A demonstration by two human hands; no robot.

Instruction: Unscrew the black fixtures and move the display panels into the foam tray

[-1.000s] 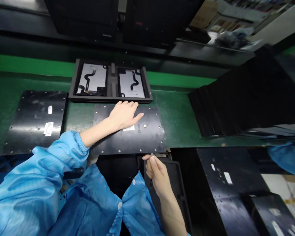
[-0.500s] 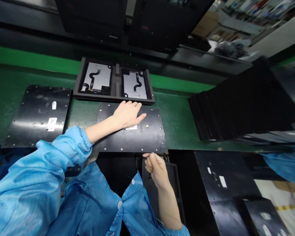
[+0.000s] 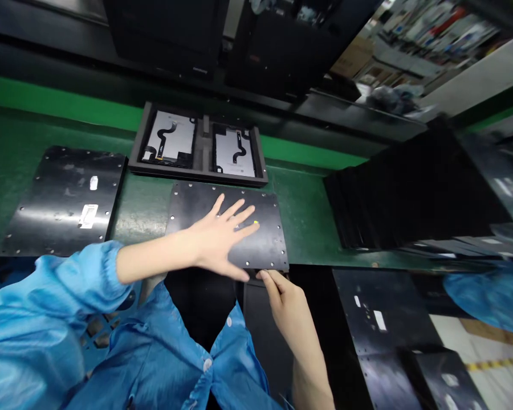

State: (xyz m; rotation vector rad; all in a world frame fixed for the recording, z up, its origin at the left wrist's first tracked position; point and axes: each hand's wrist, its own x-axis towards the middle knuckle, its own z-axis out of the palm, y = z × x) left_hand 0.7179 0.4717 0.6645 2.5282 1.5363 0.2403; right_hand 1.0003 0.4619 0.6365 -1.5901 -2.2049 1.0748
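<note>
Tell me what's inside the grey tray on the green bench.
Two flat panels: a left panel and a right panel, pale sides up, each crossed by a curved black ribbon cable. They cover the tray beneath them, so what's under is hidden.

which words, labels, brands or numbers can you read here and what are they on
None can be read clearly.
White paper labels on the left flat black plate: too blurred.
Tiny pale marks on the black wavy ribbon cables: too small.
Pale mark on the tall black panel at top: too small.
White stickers on the shiny black sheet, lower right: too blurred.
Centre flat black plate: nothing legible.
</note>
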